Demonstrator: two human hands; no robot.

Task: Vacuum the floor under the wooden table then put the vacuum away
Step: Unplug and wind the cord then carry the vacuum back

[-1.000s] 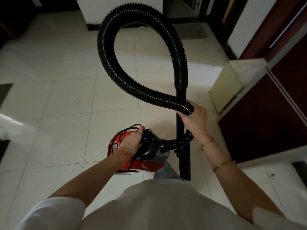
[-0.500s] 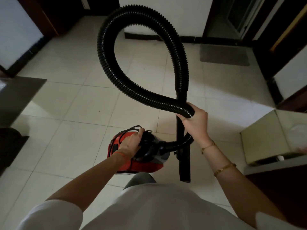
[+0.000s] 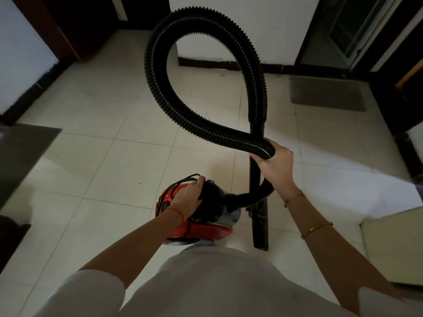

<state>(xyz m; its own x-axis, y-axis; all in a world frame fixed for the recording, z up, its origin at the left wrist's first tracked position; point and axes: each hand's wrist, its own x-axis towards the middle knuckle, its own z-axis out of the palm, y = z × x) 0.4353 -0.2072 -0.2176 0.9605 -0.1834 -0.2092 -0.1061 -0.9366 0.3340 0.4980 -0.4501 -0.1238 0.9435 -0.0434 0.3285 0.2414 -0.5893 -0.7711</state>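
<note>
Tiles point(image 3: 96, 170) — pale, doormat point(image 3: 326, 93) beyond

The floor point(image 3: 96, 161) is made of pale square tiles with thin dark joints. A grey mat point(image 3: 326, 93) lies on the floor at its far right side, close to a dark doorway point(image 3: 338, 26). To the left of the mat, a white wall point(image 3: 240, 26) with a dark skirting stands at the far edge of the floor. On the left edge of the floor there is a dark flat surface point(image 3: 20, 154). At the right near side of the floor, a pale yellowish box point(image 3: 396, 245) stands.
</note>
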